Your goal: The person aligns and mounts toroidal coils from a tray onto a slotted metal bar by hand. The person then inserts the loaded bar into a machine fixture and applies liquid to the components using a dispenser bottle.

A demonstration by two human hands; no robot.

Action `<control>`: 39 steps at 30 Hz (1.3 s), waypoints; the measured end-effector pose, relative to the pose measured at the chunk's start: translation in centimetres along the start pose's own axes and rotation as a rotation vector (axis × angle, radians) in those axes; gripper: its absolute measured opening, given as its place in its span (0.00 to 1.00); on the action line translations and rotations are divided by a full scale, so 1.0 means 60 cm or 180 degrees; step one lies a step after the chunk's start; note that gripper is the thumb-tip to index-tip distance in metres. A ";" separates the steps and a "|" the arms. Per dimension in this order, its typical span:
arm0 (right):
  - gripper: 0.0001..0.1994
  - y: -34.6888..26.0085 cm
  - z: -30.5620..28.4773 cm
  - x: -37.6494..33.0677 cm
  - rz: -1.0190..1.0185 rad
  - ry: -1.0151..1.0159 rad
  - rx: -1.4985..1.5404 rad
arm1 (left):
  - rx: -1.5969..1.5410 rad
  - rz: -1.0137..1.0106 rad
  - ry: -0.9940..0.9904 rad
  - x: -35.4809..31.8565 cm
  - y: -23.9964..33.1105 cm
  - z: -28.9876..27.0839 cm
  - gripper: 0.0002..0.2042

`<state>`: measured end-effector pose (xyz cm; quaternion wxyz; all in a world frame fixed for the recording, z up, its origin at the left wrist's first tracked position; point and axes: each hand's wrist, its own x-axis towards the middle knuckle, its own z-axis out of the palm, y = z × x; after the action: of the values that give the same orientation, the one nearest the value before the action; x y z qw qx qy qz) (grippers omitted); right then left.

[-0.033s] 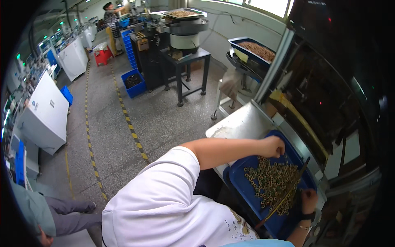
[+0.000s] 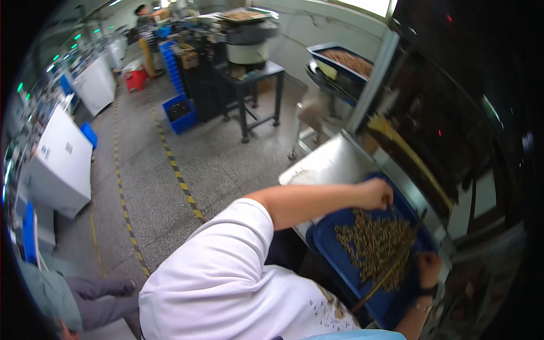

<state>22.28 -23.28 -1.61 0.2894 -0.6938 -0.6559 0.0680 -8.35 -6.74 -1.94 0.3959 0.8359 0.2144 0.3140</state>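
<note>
Hands: left (image 2: 375, 194) closed at blue tray (image 2: 326, 241) far edge, right (image 2: 429, 268) gripping stick (image 2: 394, 266)

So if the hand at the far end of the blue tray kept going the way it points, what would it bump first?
Probably the heap of small brass parts in the blue tray; the left hand points down toward them, though depth is unclear.

Two hands at a blue tray of small brass-coloured parts

The left hand (image 2: 375, 194), closed in a loose fist, rests at the far edge of the blue tray (image 2: 327, 242), touching the heap of small parts (image 2: 375, 243). The right hand (image 2: 429, 268) sits at the tray's near right corner, gripping a thin stick (image 2: 396, 263) that lies slantwise across the heap. The tray sits on a steel desk (image 2: 326, 164).
</note>
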 end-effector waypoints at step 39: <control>0.09 -0.031 0.087 0.125 0.0048 0.0206 0.1517 | -0.1182 -0.0864 -0.0242 0.154 0.013 0.110 0.08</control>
<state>19.14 -14.58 -2.83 0.4653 -0.6126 -0.6065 0.2007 2.87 -5.05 -1.26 0.5893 0.7234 0.2484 0.2601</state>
